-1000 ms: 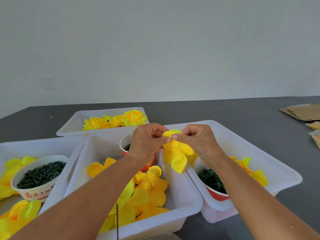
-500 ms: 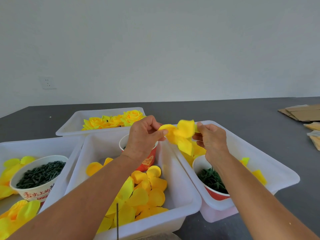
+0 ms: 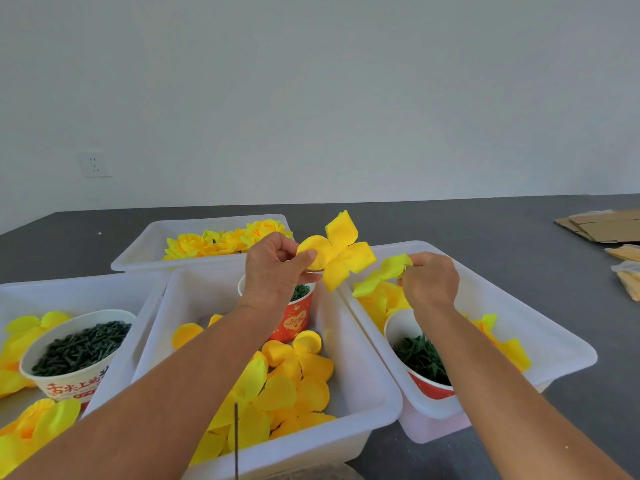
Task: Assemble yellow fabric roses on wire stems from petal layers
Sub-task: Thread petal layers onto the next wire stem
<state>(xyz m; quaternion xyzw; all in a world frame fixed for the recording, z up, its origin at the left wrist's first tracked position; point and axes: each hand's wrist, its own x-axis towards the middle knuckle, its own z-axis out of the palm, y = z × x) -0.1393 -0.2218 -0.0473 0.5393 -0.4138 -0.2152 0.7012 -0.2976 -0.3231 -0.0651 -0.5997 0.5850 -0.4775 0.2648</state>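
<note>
Left hand: thumb and fingers pinch a four-lobed yellow petal layer, held up above the centre bin.
Right hand: fingertips pinch a paler petal piece over the right bin.
Centre bin: loose yellow petals; a red paper cup of dark green parts; a thin dark wire stem stands at its near edge.
Right bin: more yellow petals; a red cup of green leaves.
Left bin: petals around a white cup of dark pegs.
Far bin: finished yellow roses.
Table: dark grey; flat cardboard at the far right.
Change: half a second ago both hands met on one bunch; now they are apart, each with its own layer.
</note>
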